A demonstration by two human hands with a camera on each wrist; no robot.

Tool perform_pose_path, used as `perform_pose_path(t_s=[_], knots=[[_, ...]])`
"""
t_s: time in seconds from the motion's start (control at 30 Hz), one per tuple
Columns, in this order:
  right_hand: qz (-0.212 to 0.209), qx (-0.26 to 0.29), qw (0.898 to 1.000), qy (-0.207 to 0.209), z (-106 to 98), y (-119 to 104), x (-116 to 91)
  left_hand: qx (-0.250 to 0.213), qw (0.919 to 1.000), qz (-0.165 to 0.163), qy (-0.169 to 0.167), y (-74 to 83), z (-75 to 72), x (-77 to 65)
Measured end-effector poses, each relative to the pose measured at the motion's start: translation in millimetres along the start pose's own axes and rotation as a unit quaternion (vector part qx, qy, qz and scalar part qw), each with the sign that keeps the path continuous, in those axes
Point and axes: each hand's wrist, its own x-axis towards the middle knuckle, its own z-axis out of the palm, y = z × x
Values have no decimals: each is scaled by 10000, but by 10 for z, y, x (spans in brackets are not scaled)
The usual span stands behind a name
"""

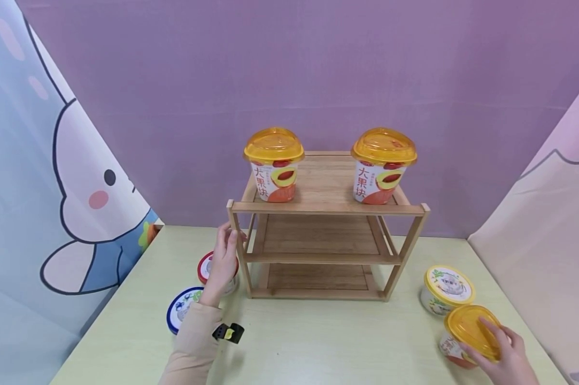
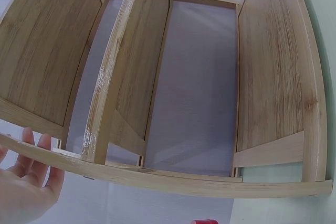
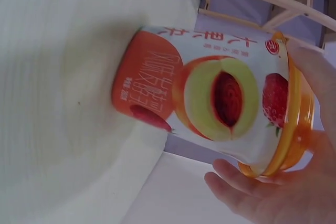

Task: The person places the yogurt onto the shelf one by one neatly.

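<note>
Hands [image 1: 223, 259] [image 1: 509, 355] spread wide: left at rack [image 1: 320, 235], right gripping cup [image 1: 467, 327].

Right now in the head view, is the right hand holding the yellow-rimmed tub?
No, the right hand grips an orange-lidded cup by its top, while the yellow-rimmed tub stands just beyond it.

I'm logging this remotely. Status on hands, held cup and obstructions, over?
Left hand around rack post. Right hand gripping cup by its orange lid. Yellow-lidded tub close beside cup, possibly in the way.
</note>
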Motion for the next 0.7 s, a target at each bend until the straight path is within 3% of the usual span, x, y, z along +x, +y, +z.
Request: perform_pose_path(t_s=[0.27, 0.53, 0.7], knots=[[301, 36, 9989, 353, 97, -46, -38, 79, 9999, 53, 47, -46, 9, 5], [804, 116, 9966, 169, 98, -180, -36, -6, 10000, -30, 71, -49, 5, 3], [641, 171, 9974, 282, 107, -180, -45, -33, 10000, -46, 57, -41, 6, 6]])
